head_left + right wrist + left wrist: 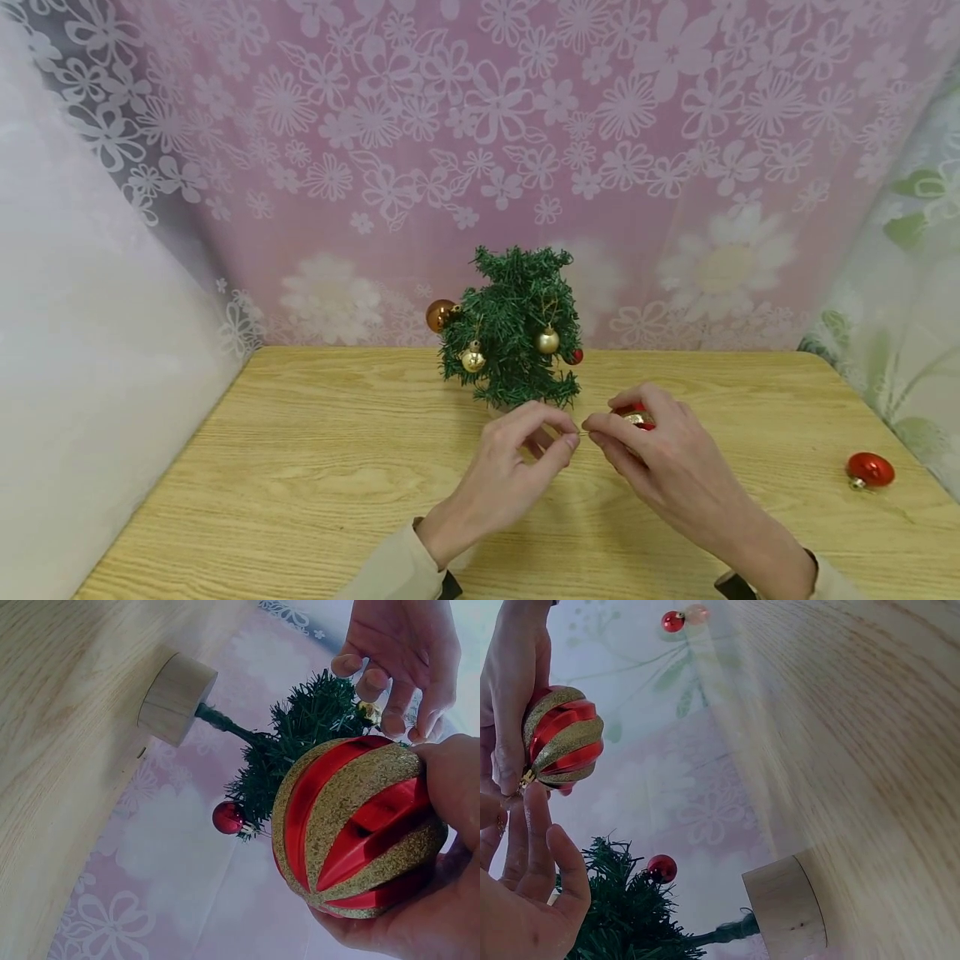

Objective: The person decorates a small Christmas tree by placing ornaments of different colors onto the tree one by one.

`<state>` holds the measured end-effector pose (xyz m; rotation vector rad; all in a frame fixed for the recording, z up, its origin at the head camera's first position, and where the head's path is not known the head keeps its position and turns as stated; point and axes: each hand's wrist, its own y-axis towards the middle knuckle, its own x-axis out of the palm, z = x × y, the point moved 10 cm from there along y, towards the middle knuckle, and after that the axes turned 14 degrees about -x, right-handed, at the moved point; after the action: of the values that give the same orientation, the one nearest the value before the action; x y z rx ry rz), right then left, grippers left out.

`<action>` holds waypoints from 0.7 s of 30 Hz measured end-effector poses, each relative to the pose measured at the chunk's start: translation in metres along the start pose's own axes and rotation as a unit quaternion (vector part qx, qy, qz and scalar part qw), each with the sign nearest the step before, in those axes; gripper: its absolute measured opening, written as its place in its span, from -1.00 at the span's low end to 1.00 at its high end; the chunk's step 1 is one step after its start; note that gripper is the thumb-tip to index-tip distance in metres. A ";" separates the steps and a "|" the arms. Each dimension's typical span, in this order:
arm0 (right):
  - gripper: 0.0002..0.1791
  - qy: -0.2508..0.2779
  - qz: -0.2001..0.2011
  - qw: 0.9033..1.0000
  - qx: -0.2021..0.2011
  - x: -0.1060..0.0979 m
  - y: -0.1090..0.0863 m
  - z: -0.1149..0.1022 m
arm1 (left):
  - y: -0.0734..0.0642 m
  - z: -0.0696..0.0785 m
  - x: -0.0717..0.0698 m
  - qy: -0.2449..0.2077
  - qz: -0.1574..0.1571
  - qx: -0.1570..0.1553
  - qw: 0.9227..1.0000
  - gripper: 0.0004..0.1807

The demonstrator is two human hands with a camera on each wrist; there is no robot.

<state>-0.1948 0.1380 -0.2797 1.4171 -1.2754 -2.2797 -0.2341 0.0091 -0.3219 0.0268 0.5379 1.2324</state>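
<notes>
My right hand [678,467] holds a red bauble with gold glitter stripes [360,825], mostly covered by the fingers in the head view. A thin gold hanging string [583,432] spans the small gap between both hands' fingertips. Thumb and index finger of my left hand [513,467] pinch that string, close to the bauble's gold cap [527,778] in the left wrist view. Just behind the hands stands a small green artificial Christmas tree [517,321]. On it hang two gold baubles, a brown-orange bauble [441,316] and a small red bauble [576,357].
Another red bauble [870,470] lies on the wooden table [300,467] at the right, its string trailing toward the front. The tree's round wooden base [787,907] rests on the table. Patterned curtains [450,125] surround the back and sides.
</notes>
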 end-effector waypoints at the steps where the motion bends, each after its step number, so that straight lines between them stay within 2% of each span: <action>1: -0.49 -0.004 -0.001 1.000 -0.001 0.000 0.000 0.000 | 0.000 0.000 0.000 0.003 0.001 0.002 1.000 -0.92; 10: -0.49 -0.009 -0.004 1.000 -0.004 0.002 0.000 -0.003 | -0.001 -0.001 -0.001 0.018 0.006 -0.003 1.000 -0.92; 18: -0.53 0.030 0.000 0.999 0.013 0.005 -0.003 0.001 | 0.002 -0.009 0.003 0.032 -0.013 -0.058 0.998 -0.93; 21: -0.53 0.038 0.006 0.999 0.018 0.006 -0.004 0.002 | 0.003 -0.011 0.003 0.024 -0.007 -0.073 0.997 -0.94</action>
<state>-0.1985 0.1382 -0.2861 1.4892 -1.3032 -2.1841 -0.2404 0.0094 -0.3318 -0.1312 0.4878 1.2577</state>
